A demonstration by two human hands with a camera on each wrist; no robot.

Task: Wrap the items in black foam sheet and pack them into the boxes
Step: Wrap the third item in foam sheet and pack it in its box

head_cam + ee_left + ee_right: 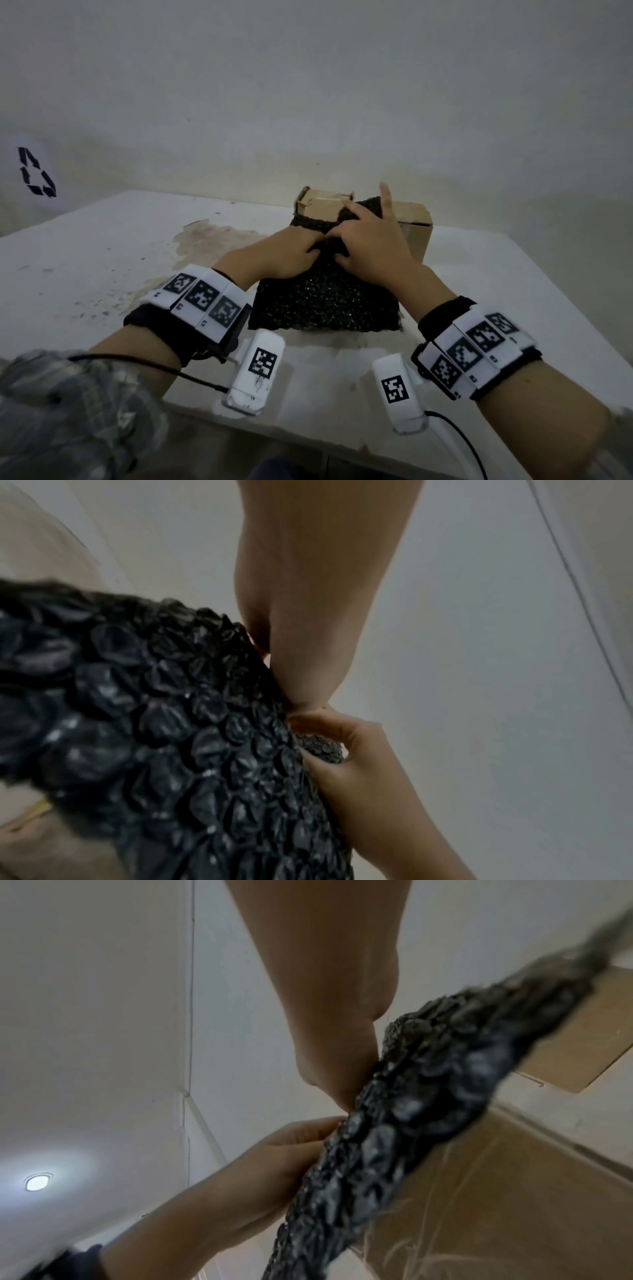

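A black bubbly foam sheet (325,301) lies folded on the white table (102,257), its far end rising against an open cardboard box (416,233). My left hand (291,253) grips the sheet's middle fold from the left. My right hand (370,240) pinches the same fold from the right, one finger pointing up. In the left wrist view the sheet (154,723) is pinched between my left hand (301,656) and right hand (352,758). The right wrist view shows the sheet (411,1110) edge-on before the box (514,1191). Any wrapped item is hidden.
The table top carries a brown stain (205,243) left of the sheet. A white bag with a black recycling mark (36,173) stands off the table's left. A plain wall rises just behind the box. The table's front edge (291,435) runs near my forearms.
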